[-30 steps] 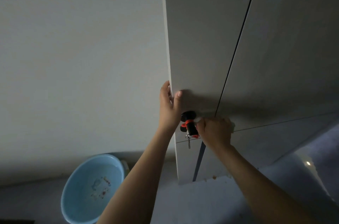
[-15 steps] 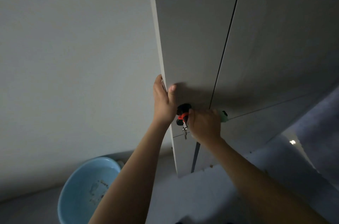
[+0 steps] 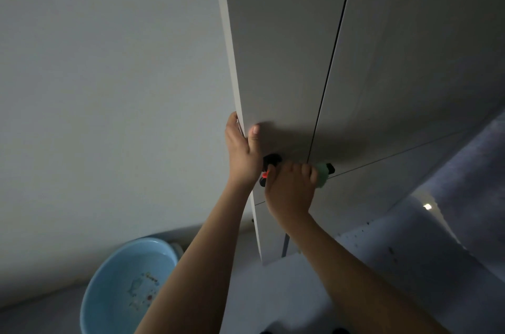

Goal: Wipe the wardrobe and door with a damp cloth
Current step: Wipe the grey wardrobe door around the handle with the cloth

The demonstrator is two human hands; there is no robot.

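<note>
A tall grey wardrobe (image 3: 382, 46) fills the upper right of the head view, with two door panels split by a dark seam. My left hand (image 3: 244, 151) grips the wardrobe's left edge, thumb flat on the front of the left door (image 3: 281, 41). My right hand (image 3: 291, 190) is closed on a pale green cloth (image 3: 323, 173), which it presses against the doors near the seam. A black knob with a red tag (image 3: 269, 162) shows between my hands, partly hidden by my right hand.
A light blue basin (image 3: 120, 290) with water stands on the floor at lower left, close to the plain wall (image 3: 109, 87). The pale floor (image 3: 396, 265) runs to the right below the wardrobe, with a small light reflection on it.
My right hand has slid the cloth to the right across the doors, so more green cloth shows past my fingers. My left hand keeps its grip on the edge. The view has shifted slightly.
</note>
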